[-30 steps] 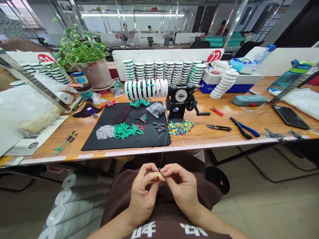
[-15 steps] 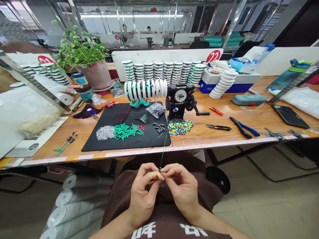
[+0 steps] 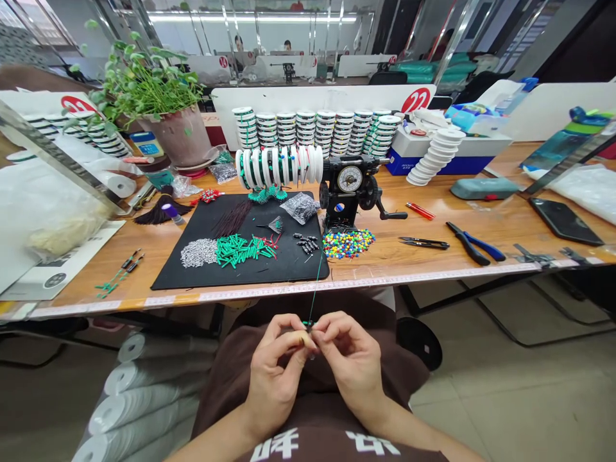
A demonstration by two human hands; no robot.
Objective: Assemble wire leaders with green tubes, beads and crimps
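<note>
Over my lap, my left hand [image 3: 278,364] and my right hand [image 3: 350,360] meet fingertip to fingertip, both closed in a pinch. Between them is a taut green thread [image 3: 316,290] that rises over the table's front edge to the black mat [image 3: 240,277]. A small dark and green piece [image 3: 307,325] shows on the thread at my fingertips; its exact kind is too small and covered to tell. On the mat lie green tubes [image 3: 243,250], small silvery pieces [image 3: 198,253] and several black pieces [image 3: 307,243]. Colourful beads [image 3: 348,244] lie beside the mat.
A hand-cranked winder [image 3: 349,192] carries white spools [image 3: 279,168], with stacked spools [image 3: 296,131] behind. To the right lie thread snips [image 3: 423,243], pliers [image 3: 474,244], a red lighter-like item [image 3: 420,210] and a phone [image 3: 565,221]. A potted plant [image 3: 176,138] stands left.
A little more green now shows at my fingertips, on the left side. Both hands keep almost the same pinch and place; the camera view has shifted slightly.
</note>
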